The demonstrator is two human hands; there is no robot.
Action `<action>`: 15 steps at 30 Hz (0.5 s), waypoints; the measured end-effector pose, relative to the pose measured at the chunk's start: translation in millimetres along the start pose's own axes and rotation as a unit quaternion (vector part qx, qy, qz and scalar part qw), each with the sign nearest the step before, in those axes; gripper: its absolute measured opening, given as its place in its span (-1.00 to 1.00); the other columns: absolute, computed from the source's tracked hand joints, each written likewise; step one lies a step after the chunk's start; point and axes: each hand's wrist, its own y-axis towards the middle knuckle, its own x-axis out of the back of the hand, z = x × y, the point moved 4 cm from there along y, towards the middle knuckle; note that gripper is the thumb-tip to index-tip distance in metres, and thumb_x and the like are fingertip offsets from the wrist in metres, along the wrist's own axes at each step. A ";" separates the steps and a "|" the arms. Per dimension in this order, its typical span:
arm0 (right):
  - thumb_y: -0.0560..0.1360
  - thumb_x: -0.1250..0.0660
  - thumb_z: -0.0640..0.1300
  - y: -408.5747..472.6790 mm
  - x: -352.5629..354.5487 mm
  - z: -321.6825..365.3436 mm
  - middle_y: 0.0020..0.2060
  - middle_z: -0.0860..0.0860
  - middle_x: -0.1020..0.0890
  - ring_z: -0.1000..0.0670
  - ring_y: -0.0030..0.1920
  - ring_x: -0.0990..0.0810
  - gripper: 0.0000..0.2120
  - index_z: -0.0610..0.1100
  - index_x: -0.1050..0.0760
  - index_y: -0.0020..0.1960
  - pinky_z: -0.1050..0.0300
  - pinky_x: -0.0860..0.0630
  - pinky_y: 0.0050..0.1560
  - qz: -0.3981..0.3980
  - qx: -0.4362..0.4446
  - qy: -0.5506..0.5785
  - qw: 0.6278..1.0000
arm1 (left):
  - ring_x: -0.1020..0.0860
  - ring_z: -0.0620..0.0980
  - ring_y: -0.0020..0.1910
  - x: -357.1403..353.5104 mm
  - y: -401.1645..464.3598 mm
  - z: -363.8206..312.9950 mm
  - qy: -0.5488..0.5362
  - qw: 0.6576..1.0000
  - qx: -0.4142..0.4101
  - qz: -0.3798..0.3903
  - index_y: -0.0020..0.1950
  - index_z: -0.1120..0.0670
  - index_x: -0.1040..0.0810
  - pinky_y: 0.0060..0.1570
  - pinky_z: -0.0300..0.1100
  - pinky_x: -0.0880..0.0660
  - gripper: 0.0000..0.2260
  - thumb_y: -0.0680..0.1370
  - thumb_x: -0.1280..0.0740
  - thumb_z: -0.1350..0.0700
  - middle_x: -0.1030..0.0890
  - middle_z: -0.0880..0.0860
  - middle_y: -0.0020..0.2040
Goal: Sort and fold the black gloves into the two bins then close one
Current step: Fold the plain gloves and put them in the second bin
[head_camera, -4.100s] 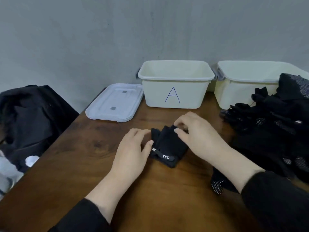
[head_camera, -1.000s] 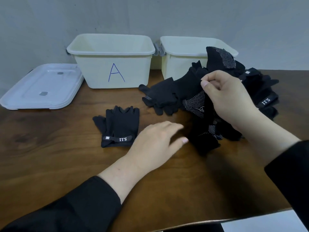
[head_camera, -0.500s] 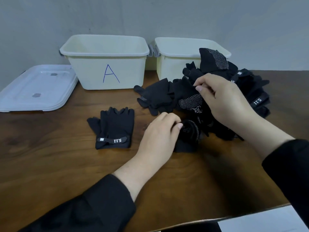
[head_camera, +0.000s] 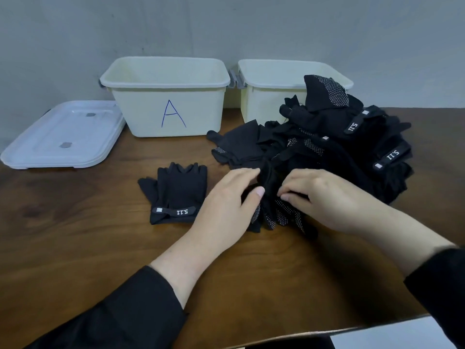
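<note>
A flat black fingerless glove [head_camera: 176,195] with a 5.11 strap lies alone on the wooden table [head_camera: 88,243], left of my hands. A big heap of black gloves [head_camera: 339,147] fills the right side. My left hand [head_camera: 226,205] and my right hand [head_camera: 319,197] both grip one dotted black glove [head_camera: 276,210] at the heap's near edge. The cream bin marked A [head_camera: 166,96] and a second cream bin [head_camera: 271,94] stand open at the back; the heap hides part of the second bin.
A white lid [head_camera: 65,134] lies flat on the table left of bin A. A grey wall rises right behind the bins. The table's front edge runs across the lower right, with a pale floor strip [head_camera: 392,333] beyond it.
My right hand came down from the top of the heap to its near edge. My left hand slid right and took hold of the same dotted glove. The view shifted right earlier.
</note>
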 end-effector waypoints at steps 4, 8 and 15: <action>0.63 -0.30 -0.09 -9.3 20.0 3.0 -0.05 0.18 -0.62 0.14 0.00 -0.58 -0.86 -0.04 -0.65 0.04 0.13 -0.52 0.08 -0.084 -0.013 0.022 0.996 | -0.10 -0.21 0.56 -21.3 -1.6 -11.0 0.092 0.988 -0.042 0.121 0.59 -0.04 -0.28 0.53 -0.28 0.07 -0.56 0.71 -0.12 -0.08 -0.19 -0.15 0.61; 0.60 -0.37 -0.18 -19.2 55.0 -2.8 0.00 0.05 -0.64 -0.05 0.05 -0.59 -0.91 -0.14 -0.65 0.03 -0.08 -0.49 0.16 -0.253 -0.012 -0.039 0.967 | 0.01 -0.27 0.55 -28.7 2.2 -19.5 0.078 0.986 -0.024 0.143 0.61 -0.08 -0.23 0.40 -0.41 0.19 -0.52 0.70 -0.09 -0.16 -0.04 -0.16 0.64; 0.55 -0.40 0.10 -25.9 77.4 -65.4 0.47 -0.01 -0.40 -0.16 0.45 -0.34 -0.43 -0.03 -0.38 0.50 -0.24 -0.28 0.36 -0.158 -0.276 -0.150 0.936 | -0.35 -0.22 0.43 -7.5 31.6 -48.5 0.031 0.999 -0.024 0.018 0.47 -0.09 -0.45 0.46 -0.19 -0.28 -0.59 0.66 -0.14 -0.18 -0.45 -0.19 0.45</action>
